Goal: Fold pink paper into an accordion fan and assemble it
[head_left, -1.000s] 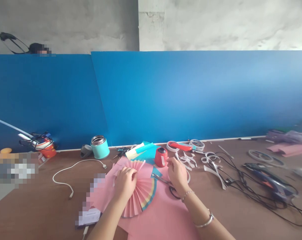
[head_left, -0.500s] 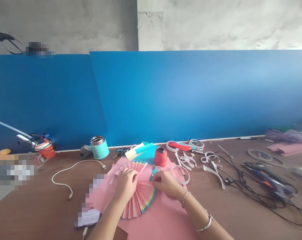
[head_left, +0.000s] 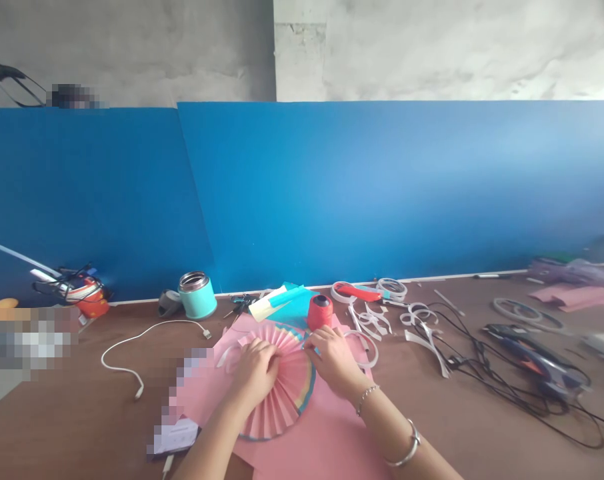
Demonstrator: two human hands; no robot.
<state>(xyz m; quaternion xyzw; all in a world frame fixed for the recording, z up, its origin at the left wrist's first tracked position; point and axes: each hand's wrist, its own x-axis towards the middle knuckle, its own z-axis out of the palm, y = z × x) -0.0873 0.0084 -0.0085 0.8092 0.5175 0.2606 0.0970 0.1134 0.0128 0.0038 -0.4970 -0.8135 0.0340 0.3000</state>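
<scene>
Fan (head_left: 282,403): round, pleated pink paper edged yellow and blue, lower centre of frame
Left hand (head_left: 256,373): curled over the pleats; cannot tell if clamped
Right hand (head_left: 332,362): bent at fan's upper-right edge; grip unclear

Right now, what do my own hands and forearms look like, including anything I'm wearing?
Your left hand and right hand are ungloved, and no sleeves show. The right arm wears a silvery chain bracelet and, nearer the elbow, a thicker silvery bangle. No bracelet shows on the left.

Both hands (head_left: 256,368) palm-down, seemingly curled
</scene>
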